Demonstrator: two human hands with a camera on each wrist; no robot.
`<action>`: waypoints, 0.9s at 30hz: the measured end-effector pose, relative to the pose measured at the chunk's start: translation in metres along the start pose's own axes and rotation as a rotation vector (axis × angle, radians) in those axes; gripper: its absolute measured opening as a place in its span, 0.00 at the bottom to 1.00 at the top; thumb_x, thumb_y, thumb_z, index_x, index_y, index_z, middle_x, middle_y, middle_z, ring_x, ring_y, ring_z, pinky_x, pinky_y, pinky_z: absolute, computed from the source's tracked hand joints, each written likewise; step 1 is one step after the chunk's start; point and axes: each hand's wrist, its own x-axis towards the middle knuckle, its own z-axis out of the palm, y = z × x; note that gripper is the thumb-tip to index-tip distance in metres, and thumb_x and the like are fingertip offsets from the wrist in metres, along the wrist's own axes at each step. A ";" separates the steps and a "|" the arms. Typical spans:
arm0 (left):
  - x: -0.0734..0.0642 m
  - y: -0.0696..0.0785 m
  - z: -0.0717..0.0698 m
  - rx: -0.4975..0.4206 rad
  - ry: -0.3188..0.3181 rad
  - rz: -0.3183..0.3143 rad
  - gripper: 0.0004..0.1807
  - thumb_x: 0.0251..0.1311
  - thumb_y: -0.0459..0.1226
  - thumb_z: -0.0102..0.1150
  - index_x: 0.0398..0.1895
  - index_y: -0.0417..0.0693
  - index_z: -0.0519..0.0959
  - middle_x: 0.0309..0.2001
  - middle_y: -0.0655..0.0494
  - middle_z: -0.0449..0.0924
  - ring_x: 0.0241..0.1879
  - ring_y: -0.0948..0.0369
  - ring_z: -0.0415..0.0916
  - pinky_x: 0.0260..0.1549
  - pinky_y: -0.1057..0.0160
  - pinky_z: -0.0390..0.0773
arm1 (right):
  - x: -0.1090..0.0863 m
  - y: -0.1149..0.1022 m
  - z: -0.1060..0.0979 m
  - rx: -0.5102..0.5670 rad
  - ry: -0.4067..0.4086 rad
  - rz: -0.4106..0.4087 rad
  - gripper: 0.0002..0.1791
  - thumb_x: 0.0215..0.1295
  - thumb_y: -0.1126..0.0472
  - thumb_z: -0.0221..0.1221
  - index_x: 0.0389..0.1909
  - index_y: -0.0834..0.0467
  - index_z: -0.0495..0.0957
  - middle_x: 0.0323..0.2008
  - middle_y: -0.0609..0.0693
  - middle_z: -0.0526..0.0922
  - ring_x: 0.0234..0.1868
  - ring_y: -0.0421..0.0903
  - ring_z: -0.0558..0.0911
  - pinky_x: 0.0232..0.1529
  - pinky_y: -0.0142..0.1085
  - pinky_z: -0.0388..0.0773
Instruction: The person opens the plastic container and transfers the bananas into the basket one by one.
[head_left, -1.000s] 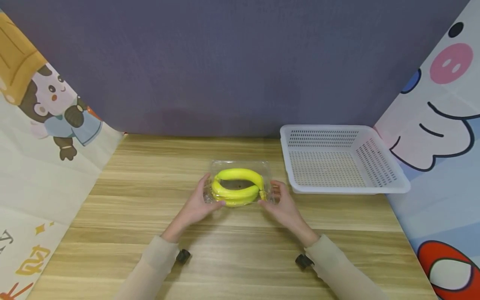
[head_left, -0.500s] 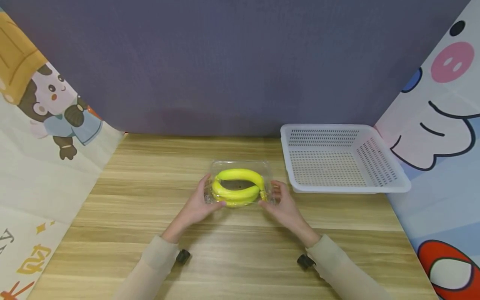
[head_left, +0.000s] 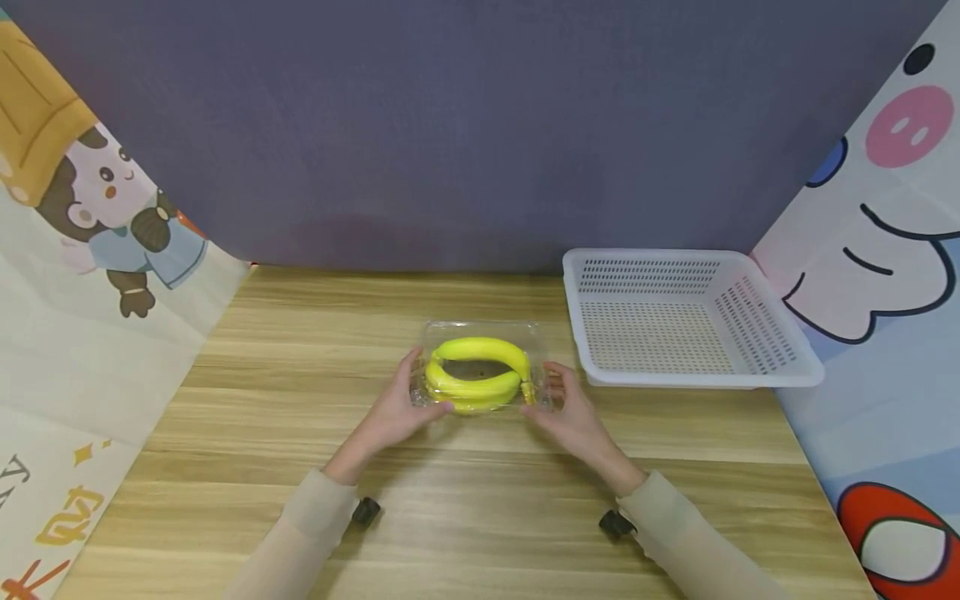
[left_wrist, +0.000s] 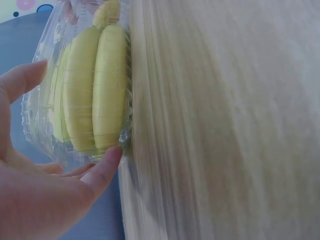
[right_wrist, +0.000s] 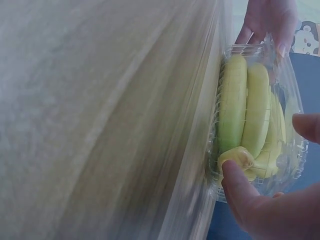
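Observation:
A clear plastic clamshell box (head_left: 480, 328) with yellow bananas (head_left: 480, 386) inside rests on the wooden table, near the middle. My left hand (head_left: 393, 410) holds its left end, the thumb at the near side and the fingers round the end. At the right end my right hand (head_left: 572, 421) grips the box in the same way. Up close, the left wrist view shows the ribbed rim of the box (left_wrist: 128, 85) low beside the wood and several bananas (left_wrist: 80, 90) behind the plastic. A banana stem end (right_wrist: 239, 158) lies close to a right fingertip in the right wrist view.
A white perforated plastic basket (head_left: 690, 380) stands at the back right of the table (head_left: 480, 517), right of the box. A dark grey panel (head_left: 480, 133) closes off the back. Cartoon-printed sheets (head_left: 135, 358) flank both sides. Black straps or devices (head_left: 366, 512) sit at the sleeve cuffs.
Almost nothing moves; both hands stay on the box. The whole scene shifts very slightly in the head view.

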 end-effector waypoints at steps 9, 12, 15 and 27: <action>-0.001 0.001 0.001 0.017 0.013 -0.005 0.63 0.41 0.58 0.72 0.76 0.57 0.42 0.73 0.42 0.48 0.67 0.40 0.56 0.61 0.37 0.61 | 0.000 0.002 -0.001 0.031 -0.027 0.011 0.52 0.51 0.57 0.71 0.72 0.57 0.50 0.61 0.62 0.68 0.60 0.58 0.70 0.58 0.49 0.73; -0.002 0.002 0.000 0.029 0.013 -0.007 0.62 0.41 0.58 0.72 0.76 0.57 0.42 0.73 0.42 0.48 0.67 0.40 0.55 0.60 0.37 0.60 | 0.000 0.002 -0.001 0.028 -0.029 0.013 0.54 0.50 0.59 0.72 0.73 0.58 0.49 0.62 0.62 0.67 0.60 0.58 0.70 0.57 0.48 0.74; -0.002 0.003 0.000 0.041 0.012 -0.006 0.62 0.42 0.58 0.71 0.76 0.57 0.42 0.73 0.41 0.47 0.67 0.39 0.54 0.60 0.36 0.60 | 0.000 0.003 -0.001 0.015 -0.029 0.009 0.55 0.49 0.58 0.72 0.73 0.59 0.48 0.62 0.62 0.67 0.60 0.58 0.70 0.56 0.46 0.75; -0.002 0.003 0.000 0.032 0.009 0.002 0.62 0.43 0.57 0.71 0.76 0.53 0.43 0.74 0.46 0.46 0.66 0.41 0.57 0.59 0.37 0.63 | 0.001 0.006 -0.002 -0.016 -0.038 0.005 0.57 0.48 0.53 0.73 0.74 0.57 0.47 0.63 0.61 0.66 0.60 0.55 0.70 0.55 0.45 0.76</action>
